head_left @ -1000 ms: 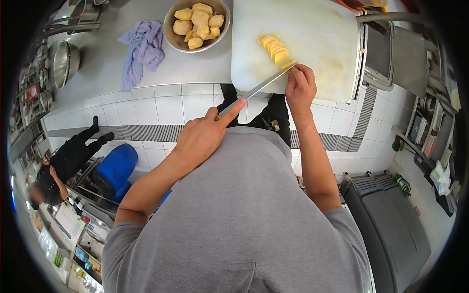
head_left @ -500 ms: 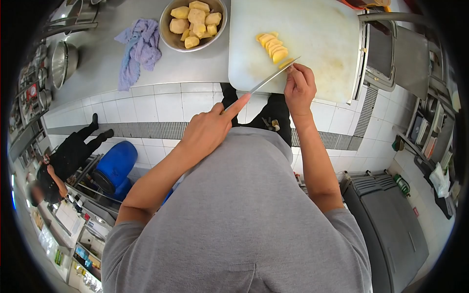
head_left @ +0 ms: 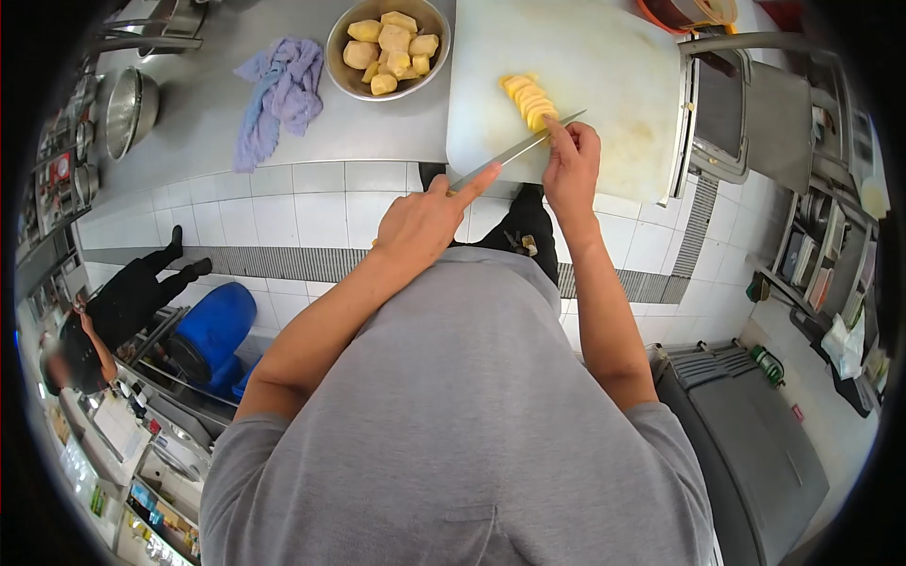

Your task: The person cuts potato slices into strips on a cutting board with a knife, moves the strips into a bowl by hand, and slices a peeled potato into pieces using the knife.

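My left hand (head_left: 415, 224) grips a kitchen knife (head_left: 514, 151), its index finger stretched along the blade's spine. The blade slants over the near part of a white cutting board (head_left: 623, 104), its tip pointing right and away from me. A row of yellow potato slices (head_left: 528, 99) lies overlapped on the board. My right hand (head_left: 572, 174) is closed, with its fingertips reaching across the blade to the near end of the row. What lies under those fingertips is partly hidden. Left of the board stands a metal bowl (head_left: 442, 61) of peeled potatoes (head_left: 394, 40).
A crumpled lilac cloth (head_left: 288, 85) lies on the steel counter (head_left: 203, 127). A metal colander (head_left: 132, 113) is farther left. An orange-rimmed container (head_left: 675, 14) stands by the board's far right corner. Another person (head_left: 123, 311) and a blue barrel (head_left: 212, 325) are behind at left.
The right hand has moved slightly left and away from me, onto the slices' near end. The knife has shifted with the left hand and lies a little flatter. The whole view has shifted slightly.
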Motion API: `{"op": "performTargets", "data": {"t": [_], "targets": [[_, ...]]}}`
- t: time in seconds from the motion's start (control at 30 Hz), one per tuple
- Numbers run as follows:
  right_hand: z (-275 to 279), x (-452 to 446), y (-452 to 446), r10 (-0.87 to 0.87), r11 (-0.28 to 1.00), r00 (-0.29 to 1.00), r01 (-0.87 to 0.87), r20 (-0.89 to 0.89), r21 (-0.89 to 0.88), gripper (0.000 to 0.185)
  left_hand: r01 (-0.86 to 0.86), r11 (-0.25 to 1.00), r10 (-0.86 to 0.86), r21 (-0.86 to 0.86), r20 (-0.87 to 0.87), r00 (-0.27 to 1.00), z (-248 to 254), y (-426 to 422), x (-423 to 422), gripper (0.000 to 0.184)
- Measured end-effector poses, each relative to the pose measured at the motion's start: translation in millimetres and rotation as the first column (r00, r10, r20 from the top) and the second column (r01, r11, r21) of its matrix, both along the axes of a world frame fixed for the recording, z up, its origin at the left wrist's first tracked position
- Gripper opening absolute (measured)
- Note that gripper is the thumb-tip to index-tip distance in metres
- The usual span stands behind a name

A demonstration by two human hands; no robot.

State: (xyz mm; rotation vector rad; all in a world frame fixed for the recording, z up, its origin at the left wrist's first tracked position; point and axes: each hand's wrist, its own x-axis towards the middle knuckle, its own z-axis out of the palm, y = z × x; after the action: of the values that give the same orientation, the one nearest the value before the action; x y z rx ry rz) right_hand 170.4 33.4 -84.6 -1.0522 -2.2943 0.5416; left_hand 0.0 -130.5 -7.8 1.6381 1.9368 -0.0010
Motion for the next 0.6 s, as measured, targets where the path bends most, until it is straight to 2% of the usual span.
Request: {"op": "performTargets", "data": {"t": [0.13, 0.2, 0.23, 0.3, 0.43, 0.5, 0.53, 0.6], "targets": [[2, -3, -1, -0.061, 0.997, 0.991, 0.056, -0.115, -0.048, 0.032, 0.019, 1.000, -0.019, 0.010, -0.023, 1.000, 0, 0, -1, 0.095], [-2, -1, -2, -0.094, 0.993, 0.966, 0.074, -0.242, -0.091, 0.021, 0.009, 1.000, -0.010, 0.019, 0.040, 0.999, -2, 0, -3, 0.094], [-4, 0, -4, -0.095, 0.993, 0.965, 0.074, -0.244, -0.095, 0.021, 0.009, 1.000, -0.009, 0.016, 0.038, 0.999, -3, 1, -4, 0.094], [-3, -1, -5, -0.122, 0.992, 0.970, 0.120, -0.210, -0.026, 0.013, -0.045, 0.997, 0.033, 0.066, 0.175, 0.984, -5, 3, -7, 0.092], [-5, 0, -6, -0.130, 0.992, 0.961, 0.126, -0.244, -0.033, 0.012, -0.011, 0.998, 0.002, 0.059, 0.141, 0.990, 0, -7, -11, 0.091], [-7, 0, -6, -0.118, 0.993, 0.956, 0.117, -0.270, -0.021, 0.011, 0.023, 1.000, -0.023, 0.022, 0.010, 1.000, 13, -18, -11, 0.092], [-7, 0, -6, -0.122, 0.992, 0.955, 0.120, -0.270, -0.023, 0.011, 0.027, 0.999, -0.027, 0.020, 0.010, 1.000, 18, -22, -11, 0.092], [-7, 0, -5, -0.132, 0.991, 0.954, 0.125, -0.270, -0.043, 0.011, 0.043, 0.996, -0.044, -0.075, -0.013, 0.999, 25, -30, -11, 0.095]]}}
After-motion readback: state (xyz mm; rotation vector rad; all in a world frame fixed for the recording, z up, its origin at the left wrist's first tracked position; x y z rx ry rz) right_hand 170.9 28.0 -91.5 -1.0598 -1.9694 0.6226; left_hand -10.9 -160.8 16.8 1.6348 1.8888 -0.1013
